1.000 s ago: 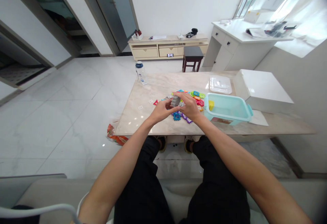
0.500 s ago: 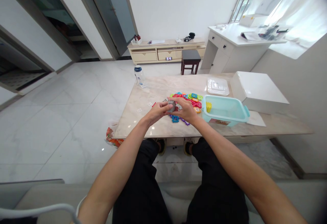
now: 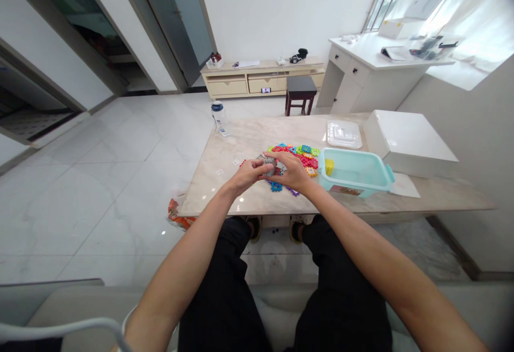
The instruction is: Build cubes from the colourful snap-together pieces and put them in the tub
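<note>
Left of the teal plastic bin [image 3: 353,151], small white square-framed pieces [image 3: 219,172] lie apart. Nearer the bin, your left hand [image 3: 244,177] and right hand [image 3: 289,172] meet around a grey stack of plastic pieces [image 3: 270,166], fingers curled narrowly, holding it from both sides. Most colored pieces [image 3: 295,154] remain loose beside the bin; one yellow piece [image 3: 329,166] sits inside it.

Left hand [image 3: 246,176], right hand [image 3: 289,172] grip grey block [image 3: 270,165].
</note>
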The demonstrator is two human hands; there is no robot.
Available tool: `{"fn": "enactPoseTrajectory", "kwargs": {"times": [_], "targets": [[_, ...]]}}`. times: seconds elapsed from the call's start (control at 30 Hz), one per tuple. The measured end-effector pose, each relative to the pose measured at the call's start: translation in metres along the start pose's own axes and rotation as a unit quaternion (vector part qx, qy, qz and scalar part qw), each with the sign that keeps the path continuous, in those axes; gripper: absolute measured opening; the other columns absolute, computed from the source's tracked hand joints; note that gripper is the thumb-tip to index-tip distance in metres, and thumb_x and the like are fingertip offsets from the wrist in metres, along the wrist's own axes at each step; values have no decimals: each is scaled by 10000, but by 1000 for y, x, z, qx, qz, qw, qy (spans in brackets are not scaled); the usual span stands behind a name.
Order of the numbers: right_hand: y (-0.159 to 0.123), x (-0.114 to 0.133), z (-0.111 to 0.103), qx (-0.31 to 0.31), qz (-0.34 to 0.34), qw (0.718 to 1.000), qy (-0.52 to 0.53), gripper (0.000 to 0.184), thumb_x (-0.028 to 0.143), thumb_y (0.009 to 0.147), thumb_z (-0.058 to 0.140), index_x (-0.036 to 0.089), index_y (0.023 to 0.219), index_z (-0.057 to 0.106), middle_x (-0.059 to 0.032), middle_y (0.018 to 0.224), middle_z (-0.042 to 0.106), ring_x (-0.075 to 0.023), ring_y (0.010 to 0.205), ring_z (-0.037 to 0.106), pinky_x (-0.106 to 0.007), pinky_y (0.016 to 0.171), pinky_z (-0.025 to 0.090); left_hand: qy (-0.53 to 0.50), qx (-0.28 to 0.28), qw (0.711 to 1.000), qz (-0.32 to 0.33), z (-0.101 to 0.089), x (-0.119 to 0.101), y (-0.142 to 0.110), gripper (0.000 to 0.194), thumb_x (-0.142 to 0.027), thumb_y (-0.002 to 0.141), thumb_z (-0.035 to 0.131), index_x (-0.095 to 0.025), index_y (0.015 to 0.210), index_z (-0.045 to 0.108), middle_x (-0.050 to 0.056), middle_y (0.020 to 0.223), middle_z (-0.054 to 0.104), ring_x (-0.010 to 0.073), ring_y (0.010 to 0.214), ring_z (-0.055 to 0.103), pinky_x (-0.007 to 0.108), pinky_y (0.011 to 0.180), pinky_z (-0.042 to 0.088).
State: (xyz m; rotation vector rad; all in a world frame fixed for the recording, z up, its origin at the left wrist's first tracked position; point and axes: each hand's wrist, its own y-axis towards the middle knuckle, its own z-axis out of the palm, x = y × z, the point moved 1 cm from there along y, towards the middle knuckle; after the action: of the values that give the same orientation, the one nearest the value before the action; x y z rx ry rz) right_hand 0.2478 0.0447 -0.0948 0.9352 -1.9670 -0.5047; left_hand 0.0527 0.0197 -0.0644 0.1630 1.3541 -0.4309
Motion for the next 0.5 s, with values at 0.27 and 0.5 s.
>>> {"fn": "enactPoseTrajectory", "kwargs": {"times": [0.27, 0.5], "targets": [[-2, -3, 0, -5, -1, 1000, -5, 599, 425, 865, 889, 284, 1421, 716, -95, 1300, 797, -324, 1189, 758, -482, 1067, 594, -19, 4, 1000, -4, -1, 2, 1, 541, -495, 690, 1018, -100, 1011, 834, 126, 1025, 805, 227, 975, 744, 335, 945, 541], [0, -3, 0, -1, 2, 1000, -11, 556, 347, 846, 874, 272, 1380, 736, -97, 1288, 806, -319, 1182, 765, -475, 1067, 594, -37, 24, 999, -3, -4, 8, 4, 551, -503, 702, 1011, -108, 1042, 834, 137, 1065, 806, 231, 1003, 739, 354, 974, 538]]}}
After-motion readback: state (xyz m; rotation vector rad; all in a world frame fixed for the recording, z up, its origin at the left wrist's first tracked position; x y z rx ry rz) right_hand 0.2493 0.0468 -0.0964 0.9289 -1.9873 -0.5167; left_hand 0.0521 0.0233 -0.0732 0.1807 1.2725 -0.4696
